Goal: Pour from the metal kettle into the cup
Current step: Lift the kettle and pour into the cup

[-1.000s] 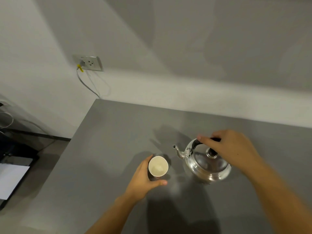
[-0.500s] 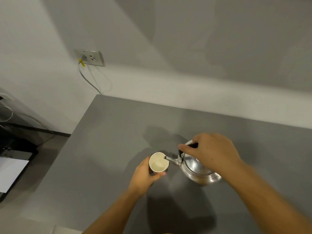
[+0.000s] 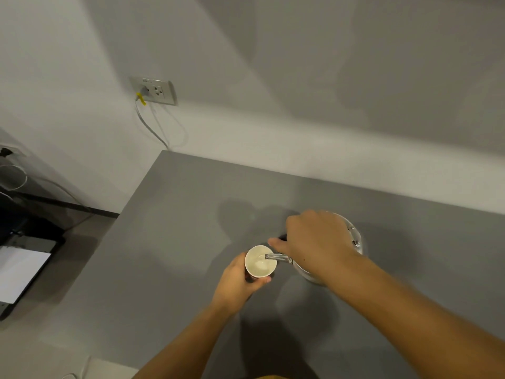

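A shiny metal kettle (image 3: 355,242) is lifted and tipped to the left above the grey table (image 3: 169,242), mostly hidden behind my right hand (image 3: 314,242), which grips its black handle. Its thin spout (image 3: 277,257) reaches over the rim of a small white paper cup (image 3: 259,262). A pale pool of liquid lies inside the cup under the spout tip. My left hand (image 3: 240,280) wraps the cup's near and left side and holds it upright on the table.
The table's left edge runs diagonally from the wall toward me. Beyond it, lower down, sit a dark device with a white sheet (image 3: 19,269) and loose cables. A wall socket (image 3: 154,90) with a plugged cable is above the table's far left corner.
My right hand lifted the kettle from the table, swung it left and tilted it until the spout came over the cup. My left hand stayed on the cup.
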The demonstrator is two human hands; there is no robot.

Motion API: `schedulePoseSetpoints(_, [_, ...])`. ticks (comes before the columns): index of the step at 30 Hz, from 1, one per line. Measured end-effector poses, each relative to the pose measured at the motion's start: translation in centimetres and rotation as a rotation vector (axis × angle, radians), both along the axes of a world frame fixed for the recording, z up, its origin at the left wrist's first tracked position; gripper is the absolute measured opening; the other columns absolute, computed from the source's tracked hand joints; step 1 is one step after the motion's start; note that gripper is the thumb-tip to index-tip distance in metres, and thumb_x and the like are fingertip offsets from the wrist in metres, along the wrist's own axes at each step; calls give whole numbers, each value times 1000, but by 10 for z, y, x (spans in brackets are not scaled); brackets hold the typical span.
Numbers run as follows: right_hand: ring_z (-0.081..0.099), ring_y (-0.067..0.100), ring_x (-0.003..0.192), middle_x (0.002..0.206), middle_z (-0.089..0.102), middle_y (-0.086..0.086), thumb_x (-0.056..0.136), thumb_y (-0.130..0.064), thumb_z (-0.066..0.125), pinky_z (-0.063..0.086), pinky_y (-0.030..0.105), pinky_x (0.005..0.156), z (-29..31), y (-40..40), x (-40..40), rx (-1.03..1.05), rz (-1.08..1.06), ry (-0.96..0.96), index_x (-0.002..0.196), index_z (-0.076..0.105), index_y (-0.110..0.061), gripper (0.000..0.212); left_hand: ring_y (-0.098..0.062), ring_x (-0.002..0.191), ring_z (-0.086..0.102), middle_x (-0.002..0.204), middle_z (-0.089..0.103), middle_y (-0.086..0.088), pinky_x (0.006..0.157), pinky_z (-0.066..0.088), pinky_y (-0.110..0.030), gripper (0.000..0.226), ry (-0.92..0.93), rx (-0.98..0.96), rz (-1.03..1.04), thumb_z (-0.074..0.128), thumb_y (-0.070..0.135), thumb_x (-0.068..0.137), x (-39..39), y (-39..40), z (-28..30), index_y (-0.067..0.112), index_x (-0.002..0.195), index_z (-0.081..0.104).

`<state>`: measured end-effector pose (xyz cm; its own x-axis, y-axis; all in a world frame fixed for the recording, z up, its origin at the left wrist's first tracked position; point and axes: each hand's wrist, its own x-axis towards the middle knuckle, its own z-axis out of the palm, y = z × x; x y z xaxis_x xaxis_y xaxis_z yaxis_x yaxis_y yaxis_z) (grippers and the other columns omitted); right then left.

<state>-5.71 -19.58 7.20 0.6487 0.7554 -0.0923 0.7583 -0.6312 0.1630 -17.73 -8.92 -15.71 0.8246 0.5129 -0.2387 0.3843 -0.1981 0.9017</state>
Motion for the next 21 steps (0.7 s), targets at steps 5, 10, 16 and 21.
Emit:
schedulePoseSetpoints(5, [22,15,41,47,31,0,87,-60,52,11,30,42,-5,7,-4,-37,43,-32,49,29,-21,59,2,102,70,111,74,19,82,52,-15,60,0,10,4,87,47,65,-1,-1,0,37,120,65])
schedulePoseSetpoints(10, [23,17,39,45,29,1,85,-54,56,12,29,41,-11,11,-3,-56,70,-44,47,28,-20,58,5,102,69,110,73,21,77,49,-7,58,6,10,6,88,44,66,-1,-2,2,39,119,65])
schedulePoseSetpoints(16, [20,17,40,48,27,1,86,-55,56,11,29,41,-14,11,-4,-67,94,-45,49,25,-20,60,5,103,68,111,73,21,78,48,-5,55,2,13,9,88,40,67,-1,-3,5,49,114,61])
schedulePoseSetpoints(21, [25,19,41,48,28,1,87,-54,55,11,30,42,-11,12,-4,-74,99,-48,50,25,-20,59,5,100,69,110,73,19,77,48,-6,54,5,25,-3,90,34,70,-1,-3,4,43,116,63])
